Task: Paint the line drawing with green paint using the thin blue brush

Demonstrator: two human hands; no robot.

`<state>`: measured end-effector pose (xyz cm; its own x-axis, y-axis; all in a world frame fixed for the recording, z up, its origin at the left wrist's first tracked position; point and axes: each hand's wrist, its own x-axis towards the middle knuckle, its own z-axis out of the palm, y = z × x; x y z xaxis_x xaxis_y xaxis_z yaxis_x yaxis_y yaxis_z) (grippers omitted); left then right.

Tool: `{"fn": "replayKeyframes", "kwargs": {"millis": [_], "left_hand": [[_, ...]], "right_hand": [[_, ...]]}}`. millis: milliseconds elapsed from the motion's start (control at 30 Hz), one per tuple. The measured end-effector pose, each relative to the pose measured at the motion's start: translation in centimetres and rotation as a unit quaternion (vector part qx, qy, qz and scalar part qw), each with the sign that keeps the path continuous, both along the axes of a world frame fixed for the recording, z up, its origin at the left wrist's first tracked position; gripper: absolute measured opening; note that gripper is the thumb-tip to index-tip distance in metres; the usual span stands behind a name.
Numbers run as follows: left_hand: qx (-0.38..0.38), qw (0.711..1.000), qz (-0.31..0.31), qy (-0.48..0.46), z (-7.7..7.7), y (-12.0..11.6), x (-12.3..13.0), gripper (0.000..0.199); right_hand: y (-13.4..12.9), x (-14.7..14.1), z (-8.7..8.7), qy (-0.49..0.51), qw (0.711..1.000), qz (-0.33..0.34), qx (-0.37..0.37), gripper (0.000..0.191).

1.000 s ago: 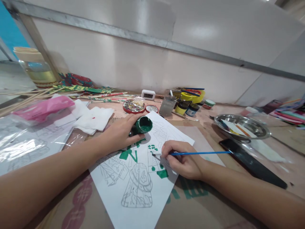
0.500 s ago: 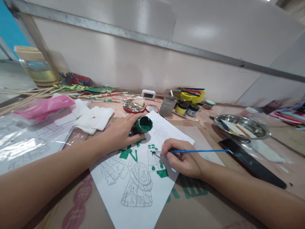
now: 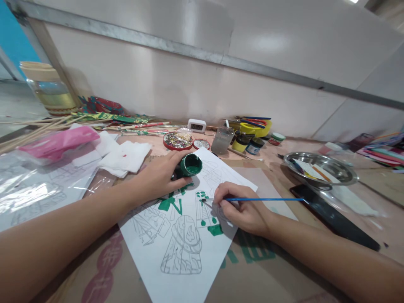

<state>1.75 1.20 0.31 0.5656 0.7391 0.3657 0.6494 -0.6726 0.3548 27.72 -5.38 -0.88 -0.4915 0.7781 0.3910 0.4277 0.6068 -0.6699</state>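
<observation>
My left hand point(image 3: 162, 174) is wrapped round a small jar of green paint point(image 3: 192, 164), which is tilted so its open mouth faces me. In my right hand point(image 3: 241, 208) is a thin blue paintbrush point(image 3: 265, 199), pinched near its ferrule. The brush tip meets a white sheet of paper point(image 3: 189, 286) at a small pencil drawing point(image 3: 206, 210) with green patches on it. A larger pencil drawing of a bell-like shape point(image 3: 181, 248) lies below, uncoloured. More green paint point(image 3: 170, 204) shows on the sheet beside my left hand.
Behind the sheet stand a cup of cloudy water point(image 3: 222, 139), a white digital clock point(image 3: 197, 126), a red dish of beads point(image 3: 177, 140) and paint jars point(image 3: 254, 145). To the right are a metal bowl point(image 3: 350, 170) and a black phone-like slab point(image 3: 334, 216). Tissues point(image 3: 135, 153) lie left.
Hardly anything differs. A little more green seems to show near the brush tip; both hands and the jar keep their places.
</observation>
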Motion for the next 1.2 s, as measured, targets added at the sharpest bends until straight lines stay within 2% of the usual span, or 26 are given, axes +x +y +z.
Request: {"fn": "replayKeyframes", "kwargs": {"millis": [367,600,900,1200], "left_hand": [[-0.002,1.0,0.0,0.001,-0.03,0.03,-0.03,0.065],[0.003,1.0,0.003,-0.002,0.01,-0.04,0.06,0.065],[0.003,1.0,-0.001,0.002,0.03,0.05,-0.01,0.066],[0.006,1.0,-0.002,0.002,-0.01,0.02,-0.03,0.066]], "right_hand": [[-0.18,0.15,0.19,-0.007,1.0,0.022,-0.003,0.017],[-0.09,-0.05,0.11,0.0,1.0,-0.001,-0.001,0.016],[-0.35,0.07,0.22,-0.003,0.999,0.031,-0.013,0.017],[-0.09,-0.04,0.11,-0.002,1.0,0.001,-0.018,0.014]]}}
